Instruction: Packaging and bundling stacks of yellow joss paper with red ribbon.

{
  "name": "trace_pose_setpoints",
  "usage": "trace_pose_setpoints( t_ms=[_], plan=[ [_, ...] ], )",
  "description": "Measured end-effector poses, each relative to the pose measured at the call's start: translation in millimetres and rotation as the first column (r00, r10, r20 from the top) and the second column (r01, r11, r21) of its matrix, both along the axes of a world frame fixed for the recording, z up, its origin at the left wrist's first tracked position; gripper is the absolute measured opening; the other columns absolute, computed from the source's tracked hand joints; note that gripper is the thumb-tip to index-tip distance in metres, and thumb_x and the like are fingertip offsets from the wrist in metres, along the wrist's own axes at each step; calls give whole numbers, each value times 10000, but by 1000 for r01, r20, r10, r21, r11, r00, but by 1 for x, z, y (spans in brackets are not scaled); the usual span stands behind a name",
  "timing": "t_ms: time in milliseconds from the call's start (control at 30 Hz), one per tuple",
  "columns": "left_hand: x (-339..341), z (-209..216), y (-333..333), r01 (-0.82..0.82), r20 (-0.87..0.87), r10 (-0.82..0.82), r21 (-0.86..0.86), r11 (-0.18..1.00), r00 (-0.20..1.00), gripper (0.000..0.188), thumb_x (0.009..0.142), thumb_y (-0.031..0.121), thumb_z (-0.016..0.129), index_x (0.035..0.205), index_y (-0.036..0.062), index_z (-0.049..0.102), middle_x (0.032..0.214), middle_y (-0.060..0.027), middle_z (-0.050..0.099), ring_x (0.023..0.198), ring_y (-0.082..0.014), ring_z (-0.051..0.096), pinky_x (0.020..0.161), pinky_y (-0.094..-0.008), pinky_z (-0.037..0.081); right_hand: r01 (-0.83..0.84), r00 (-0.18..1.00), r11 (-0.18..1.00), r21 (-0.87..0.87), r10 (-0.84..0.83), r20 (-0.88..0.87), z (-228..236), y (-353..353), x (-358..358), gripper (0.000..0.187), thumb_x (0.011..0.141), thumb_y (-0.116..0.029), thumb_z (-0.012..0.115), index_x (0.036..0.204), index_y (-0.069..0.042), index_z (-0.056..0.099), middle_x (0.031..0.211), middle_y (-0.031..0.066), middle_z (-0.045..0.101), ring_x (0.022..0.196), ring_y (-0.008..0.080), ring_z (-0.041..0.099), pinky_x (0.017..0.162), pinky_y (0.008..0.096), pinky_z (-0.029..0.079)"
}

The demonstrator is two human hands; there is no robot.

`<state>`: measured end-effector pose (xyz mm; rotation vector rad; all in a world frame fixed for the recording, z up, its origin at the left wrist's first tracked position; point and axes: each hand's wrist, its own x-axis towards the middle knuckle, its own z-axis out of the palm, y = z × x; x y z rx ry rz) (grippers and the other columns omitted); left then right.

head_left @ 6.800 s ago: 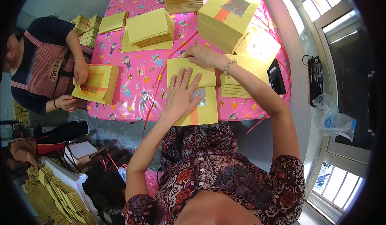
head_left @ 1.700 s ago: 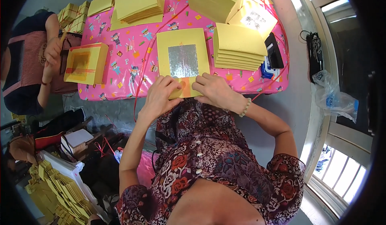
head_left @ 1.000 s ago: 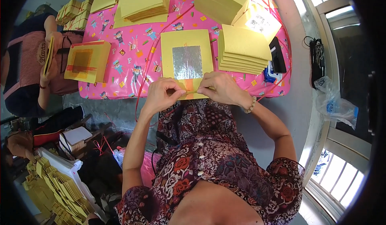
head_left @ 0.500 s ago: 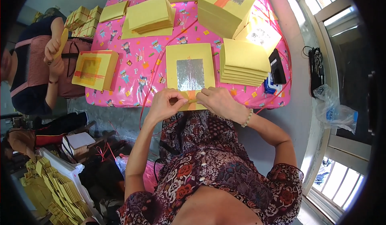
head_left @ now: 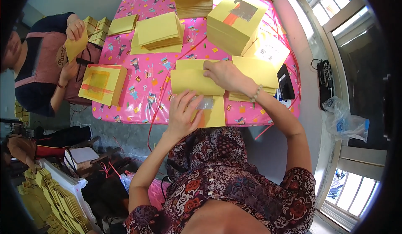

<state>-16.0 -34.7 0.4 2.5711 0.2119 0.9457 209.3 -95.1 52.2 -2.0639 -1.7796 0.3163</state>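
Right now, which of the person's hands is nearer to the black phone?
Right. The right hand is left of the phone; the left hand is farther left, lower in the picture.

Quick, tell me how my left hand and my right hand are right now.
Left hand: open, fingers spread at the yellow paper.
Right hand: fingers curled at the paper's far edge; whether pinching, cannot tell.

A black phone (head_left: 285, 82) lies near the right edge of the worktop (head_left: 140, 108), whose glossy pink cover carries small cartoon figures. To its right, a bunch of keys (head_left: 326, 79) hangs near a crumpled clear plastic bag (head_left: 347, 123), beside a barred window (head_left: 354, 192). At left, a co-worker (head_left: 44, 64) wears a reddish-pink apron. Lower down, a white-topped box (head_left: 85, 156) sits near a pink plastic bag (head_left: 155, 190).
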Motion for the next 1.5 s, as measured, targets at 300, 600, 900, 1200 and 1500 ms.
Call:
trace_pose_setpoints(
  t_ms=[300,600,900,1200,1500],
  plan=[
    [39,-15,26,-4,-338,21,53,999,941,758,851,430,631,1486,125,350,1505,-213,312,1383,-433,276,1128,-558,228,17,990,977,-211,14,144,-26,43,39,290,909,-267,606,1011,4,625,1031,214,625,941,369,643,784,452,523],
    [46,-19,27,-38,-400,29,-15,999,916,773,857,480,616,1488,120,348,1514,-231,304,1396,-445,265,1128,-568,215,63,970,958,-281,8,244,-28,55,34,334,868,-263,664,1078,-8,622,1095,193,614,1027,355,624,835,453,523],
    [48,-19,28,-32,-408,20,-24,999,913,767,867,475,613,1482,99,350,1505,-243,307,1384,-462,269,1122,-575,226,-93,995,921,-378,72,-69,-35,72,46,399,840,-214,681,1189,-32,614,1122,159,650,1055,326,617,914,427,483],
    [48,-21,30,-37,-415,27,-17,999,910,786,869,508,595,1495,113,331,1516,-238,297,1399,-449,256,1127,-570,207,-153,980,950,-272,110,-164,-42,77,50,382,807,-172,712,1155,-38,626,1059,133,670,1028,289,632,886,403,494],
    [49,-19,31,-35,-418,30,-5,999,908,796,860,501,603,1501,124,322,1522,-239,283,1400,-452,253,1124,-578,209,-116,966,957,-265,46,-256,-40,84,54,275,811,-135,694,1066,-37,665,967,123,684,892,244,647,794,373,502]
  ],
)
